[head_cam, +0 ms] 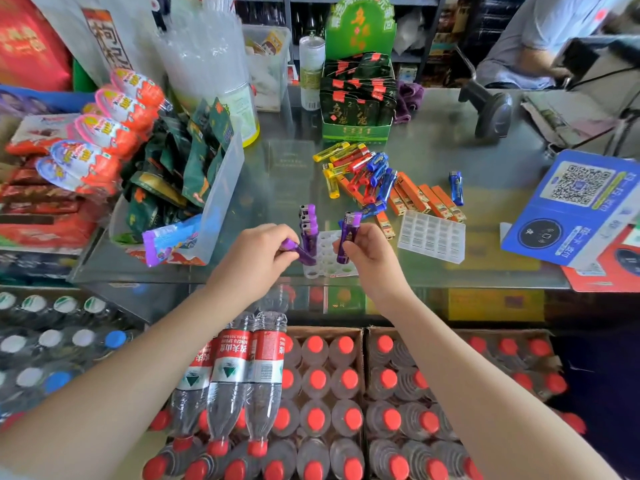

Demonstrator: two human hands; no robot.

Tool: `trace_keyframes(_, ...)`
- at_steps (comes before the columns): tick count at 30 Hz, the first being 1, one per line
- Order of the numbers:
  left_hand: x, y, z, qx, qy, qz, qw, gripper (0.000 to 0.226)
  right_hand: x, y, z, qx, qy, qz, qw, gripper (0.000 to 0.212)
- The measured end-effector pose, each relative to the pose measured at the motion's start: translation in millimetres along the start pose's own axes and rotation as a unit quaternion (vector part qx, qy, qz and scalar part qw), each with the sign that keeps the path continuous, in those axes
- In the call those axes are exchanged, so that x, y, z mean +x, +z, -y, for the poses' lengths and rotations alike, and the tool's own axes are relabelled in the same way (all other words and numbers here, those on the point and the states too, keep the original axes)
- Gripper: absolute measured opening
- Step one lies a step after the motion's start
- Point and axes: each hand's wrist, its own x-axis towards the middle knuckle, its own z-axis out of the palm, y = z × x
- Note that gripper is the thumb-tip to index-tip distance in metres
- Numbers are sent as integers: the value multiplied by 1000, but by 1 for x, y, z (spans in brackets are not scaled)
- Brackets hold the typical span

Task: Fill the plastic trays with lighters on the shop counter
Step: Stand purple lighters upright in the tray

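Observation:
A white plastic tray (330,261) with round holes sits on the glass counter in front of me. Several purple lighters (307,220) stand upright in its left column. My left hand (258,251) grips a purple lighter (300,252) tilted with its lower end over the tray's near-left corner. My right hand (363,249) holds another purple lighter (347,237) upright above the tray's right side. A second white tray (431,235) with square cells lies empty to the right. A loose pile of yellow, red, blue and orange lighters (374,181) lies behind both trays.
A clear bin of snack packets (194,188) stands left of the trays. A green display box (356,102) is behind the pile, a blue QR code stand (575,206) at the right. A single blue lighter (456,187) lies apart. Crates of water bottles (311,393) sit below the counter. A person sits at the far right.

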Motion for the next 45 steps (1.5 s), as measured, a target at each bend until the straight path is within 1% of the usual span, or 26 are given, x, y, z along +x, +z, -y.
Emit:
trace_keyframes(7, 4, 4, 1, -42, -30, -11, 999, 10, 2, -2, -1, -7, 2, 7, 1000, 15)
trace_keyframes(16, 8, 6, -2, -22, -29, 16, 999, 13, 1, -4, 1, -24, -20, 26, 999, 14)
trace_keyframes(18, 9, 5, -2, -17, -27, 19, 999, 13, 3, -6, 3, -73, -64, 4, 995, 13)
trace_keyframes(21, 12, 6, -4, -12, -21, 17, 1000, 14, 5, -8, -4, -215, -117, -13, 970, 15)
trace_keyframes(23, 14, 6, -7, -6, -16, 22, 1000, 15, 3, -6, -12, -271, -127, 1, 954, 15)
trace_keyframes(25, 15, 6, -8, 3, -11, 26, 1000, 13, 2, -5, -16, -292, -133, 18, 947, 15)
trace_keyframes(29, 17, 7, -13, -9, -13, 23, 1000, 12, 4, -11, -10, -302, -129, 35, 944, 15)
trace_keyframes(33, 10, 12, -11, -24, -35, -11, 999, 16, 4, -11, -7, -301, -142, 44, 942, 4)
trace_keyframes(35, 5, 18, -8, -48, -58, -33, 997, 16, 6, -11, -7, -296, -138, 43, 944, 7)
trace_keyframes(38, 2, 28, -5, -103, -91, -57, 989, 11, 7, -12, -5, -272, -123, 33, 954, 13)
trace_keyframes(41, 1, 34, 2, -107, -63, -69, 990, 9, 9, -15, -5, -244, -107, 42, 963, 14)
trace_keyframes(45, -1, 42, 8, -121, -28, -83, 989, 11, 14, -22, -3, -178, -76, 57, 979, 17)
